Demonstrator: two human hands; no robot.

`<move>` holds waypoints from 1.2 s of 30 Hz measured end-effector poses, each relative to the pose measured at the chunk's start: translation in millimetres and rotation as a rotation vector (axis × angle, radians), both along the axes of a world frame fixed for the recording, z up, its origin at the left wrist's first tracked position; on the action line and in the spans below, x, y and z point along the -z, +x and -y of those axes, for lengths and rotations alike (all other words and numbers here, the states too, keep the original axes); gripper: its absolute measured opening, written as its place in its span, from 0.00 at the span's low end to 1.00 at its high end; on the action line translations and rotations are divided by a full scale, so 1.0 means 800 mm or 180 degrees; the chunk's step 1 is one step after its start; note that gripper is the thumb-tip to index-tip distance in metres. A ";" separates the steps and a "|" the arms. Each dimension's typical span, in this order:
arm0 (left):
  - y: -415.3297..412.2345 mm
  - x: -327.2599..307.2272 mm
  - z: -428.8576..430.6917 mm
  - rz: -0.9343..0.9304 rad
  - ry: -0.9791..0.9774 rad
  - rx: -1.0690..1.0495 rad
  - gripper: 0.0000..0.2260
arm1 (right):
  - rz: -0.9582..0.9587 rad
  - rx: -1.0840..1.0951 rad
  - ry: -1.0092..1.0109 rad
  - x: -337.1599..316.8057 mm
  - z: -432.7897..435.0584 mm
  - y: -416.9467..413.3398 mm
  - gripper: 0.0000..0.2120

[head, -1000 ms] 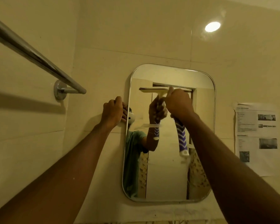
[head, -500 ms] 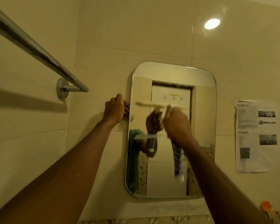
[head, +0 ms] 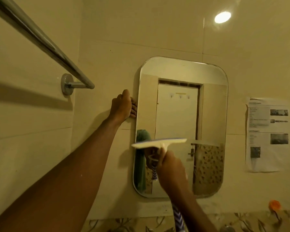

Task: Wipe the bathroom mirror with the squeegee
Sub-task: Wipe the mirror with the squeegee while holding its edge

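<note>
Squeegee (head: 159,142) sits across the lower left part of the mirror (head: 208,114), with the blade tilted and its left end lower, poking just past the mirror's left edge. The frame is blurred, so I can't tell if the rubber is actually on the glass.

Right hand (head: 172,168) is wrapped round the handle just under the blade head. The striped handle tail (head: 178,218) hangs below the mirror's bottom edge. Left hand (head: 122,108) is at the mirror's left edge, about mid-height, fingers curled onto the rim; looks like it's bracing the mirror.

Risks from here:
- Tilted blade means uneven pressure, so probably streaks.
- The overhanging left end could snag the rim and make the blade skip.
- The blade doesn't reach the mirror's right side, so that strip likely needs its own pass.
- If the left hand lets go while the right one pushes hard, the mirror could shift on the wall.
</note>
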State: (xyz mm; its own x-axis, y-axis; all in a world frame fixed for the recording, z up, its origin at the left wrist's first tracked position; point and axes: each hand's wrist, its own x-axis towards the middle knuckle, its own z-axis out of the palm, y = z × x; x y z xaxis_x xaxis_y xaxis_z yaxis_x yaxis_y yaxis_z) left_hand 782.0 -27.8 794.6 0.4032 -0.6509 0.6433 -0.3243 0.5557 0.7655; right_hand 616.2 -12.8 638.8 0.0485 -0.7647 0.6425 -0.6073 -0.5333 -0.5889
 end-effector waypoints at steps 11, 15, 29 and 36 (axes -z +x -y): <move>-0.010 0.017 0.004 0.0720 -0.0302 -0.0910 0.22 | 0.0231 -0.0038 -0.0673 -0.132 0.031 -0.032 0.19; -0.012 0.034 0.012 0.0964 -0.0505 -0.1271 0.24 | 0.0019 0.0173 -0.0426 -0.010 0.017 -0.042 0.19; -0.027 0.111 0.019 0.1040 -0.0352 -0.1887 0.22 | 0.0426 0.0447 -0.0498 -0.049 0.074 -0.139 0.22; -0.035 0.118 0.016 0.0906 -0.0268 -0.2041 0.23 | 0.0392 0.0309 -0.0287 -0.016 0.061 -0.149 0.22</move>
